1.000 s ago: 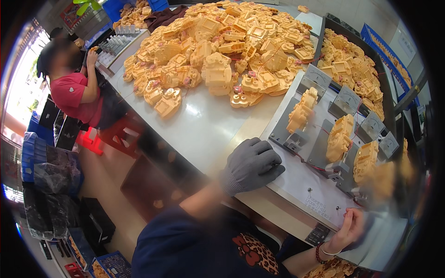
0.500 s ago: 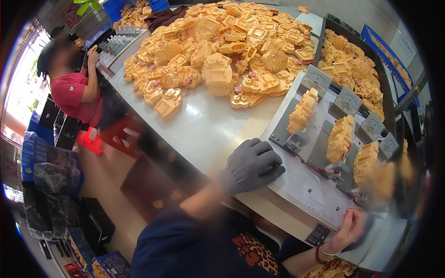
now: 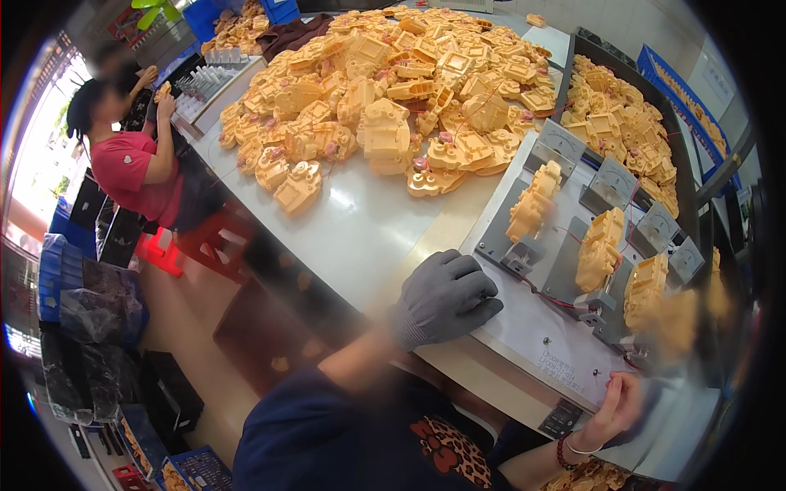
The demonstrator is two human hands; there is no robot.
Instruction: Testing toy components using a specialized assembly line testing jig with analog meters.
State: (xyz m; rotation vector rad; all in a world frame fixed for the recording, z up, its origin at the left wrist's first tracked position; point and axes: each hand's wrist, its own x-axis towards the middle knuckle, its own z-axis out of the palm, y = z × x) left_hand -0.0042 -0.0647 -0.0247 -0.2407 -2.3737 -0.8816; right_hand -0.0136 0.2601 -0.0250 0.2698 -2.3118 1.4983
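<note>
My left hand (image 3: 446,299), in a grey knitted glove, rests on the near edge of the bench, fingers curled down and together. I see nothing in it, though its palm is hidden. Bare, with a bracelet at the wrist, my right hand (image 3: 619,403) lies at the bench's edge farther right. Its fingers are loosely bent and apart, with nothing visible between them. Beyond my hands a row of test fixtures holds cream plastic housings: one (image 3: 534,200) on the left, another (image 3: 600,250) in the middle, a third (image 3: 646,288) to the right. Analog meters (image 3: 614,181) stand behind them.
A big heap of cream housings (image 3: 385,135) with thin red wires covers the bench's far part. More lie in a dark-edged bin (image 3: 618,110). A blue crate (image 3: 684,94) stands at the far right. Someone in a red shirt (image 3: 135,168) works at the left, near a red stool (image 3: 214,237).
My hands have hardly moved. At the left, the person in red has shifted their head slightly, and a second person behind now shows a raised hand.
</note>
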